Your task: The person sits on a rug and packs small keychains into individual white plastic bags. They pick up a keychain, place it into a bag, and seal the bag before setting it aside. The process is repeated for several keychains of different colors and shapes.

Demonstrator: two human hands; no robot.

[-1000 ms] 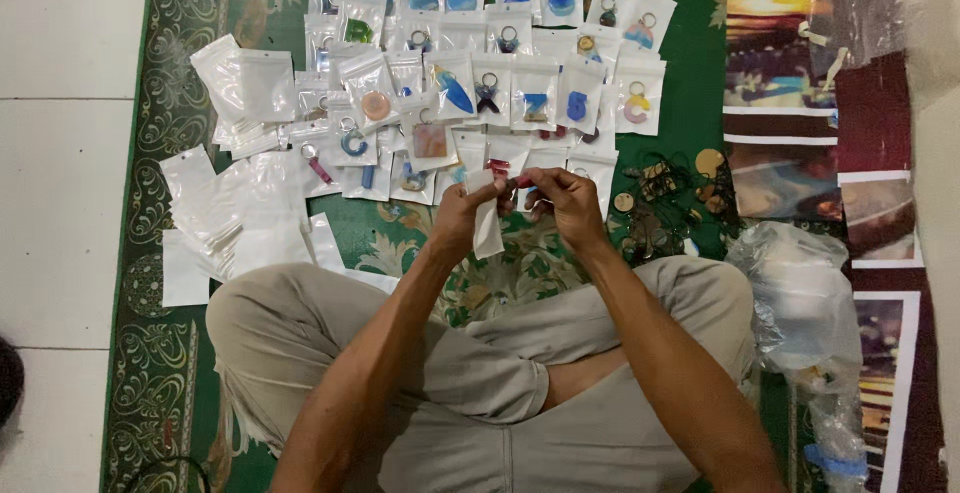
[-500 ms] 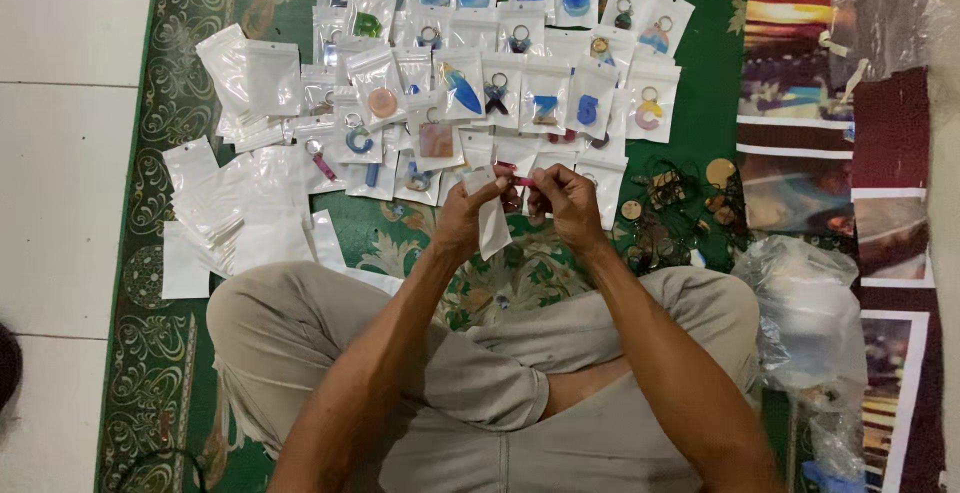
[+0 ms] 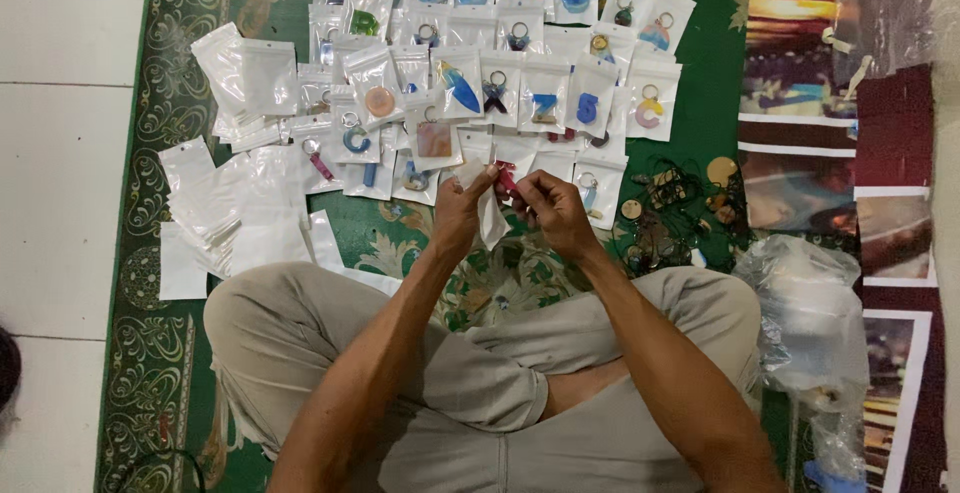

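Note:
I sit cross-legged on a green patterned rug [image 3: 180, 103]. My left hand [image 3: 462, 211] pinches the top of a small clear plastic pouch [image 3: 490, 221] that hangs below my fingers. My right hand [image 3: 553, 209] holds a small red keychain piece [image 3: 506, 179] at the pouch's mouth. Both hands meet just above my knees. Ahead lie rows of packed keychains in clear pouches [image 3: 500, 83], with coloured letters and discs inside.
A pile of empty clear pouches [image 3: 235, 203] lies at my left. Loose wooden and dark keychains [image 3: 670, 208] lie at my right, beside a crumpled clear plastic bag [image 3: 805, 313]. Printed pictures [image 3: 800, 103] cover the floor on the right. White floor tiles [image 3: 60, 153] border the rug's left edge.
My hands have stayed together with the pouch and red piece, fingers shifting slightly. The view has drifted a little.

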